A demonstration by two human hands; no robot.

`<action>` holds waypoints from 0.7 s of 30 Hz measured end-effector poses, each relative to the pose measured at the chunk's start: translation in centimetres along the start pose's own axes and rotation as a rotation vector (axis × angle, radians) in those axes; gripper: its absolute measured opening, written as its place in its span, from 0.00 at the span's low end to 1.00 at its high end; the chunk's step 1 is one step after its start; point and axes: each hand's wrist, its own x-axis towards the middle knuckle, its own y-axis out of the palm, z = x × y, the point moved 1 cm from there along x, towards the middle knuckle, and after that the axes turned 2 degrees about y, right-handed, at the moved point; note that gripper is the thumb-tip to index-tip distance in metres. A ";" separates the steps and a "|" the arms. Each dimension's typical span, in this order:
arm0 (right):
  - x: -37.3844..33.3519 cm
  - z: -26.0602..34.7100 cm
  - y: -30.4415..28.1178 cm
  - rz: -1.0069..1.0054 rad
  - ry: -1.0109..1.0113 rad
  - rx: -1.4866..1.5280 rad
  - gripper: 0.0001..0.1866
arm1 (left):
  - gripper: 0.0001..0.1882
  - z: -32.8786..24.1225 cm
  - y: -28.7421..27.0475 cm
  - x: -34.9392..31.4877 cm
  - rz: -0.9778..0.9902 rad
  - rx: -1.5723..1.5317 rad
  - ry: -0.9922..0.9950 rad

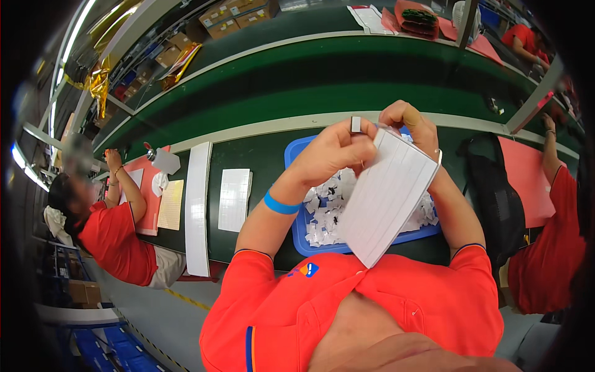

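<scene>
A white sheet marked with parallel lines hangs at a slant in front of my chest. My right hand is closed at its upper edge, fingers bent, partly behind it. My left hand is closed beside the sheet's upper left corner, its thumb close to or touching the edge. A small grey-white rectangular piece shows at its index finger. Below both hands is a blue tray with many small white scraps, some with dark parts. The sheet hides part of the tray, and several fingertips are hidden.
Left of the tray lie a white lined sheet, a long white strip and a yellowish sheet. A black bag stands right of it. Co-workers in red sit on both sides. A pale rail borders the green belt beyond.
</scene>
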 end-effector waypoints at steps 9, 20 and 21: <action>0.8 -1.5 -0.9 0.168 0.457 0.824 0.06 | 0.09 -0.4 -1.0 0.0 -0.076 0.194 0.131; 0.3 0.7 -1.1 0.264 0.570 0.837 0.09 | 0.08 -0.9 0.0 -0.1 -0.090 0.646 0.418; 0.2 0.8 -1.1 0.256 0.574 0.841 0.10 | 0.08 -0.7 0.0 0.0 -0.085 0.646 0.417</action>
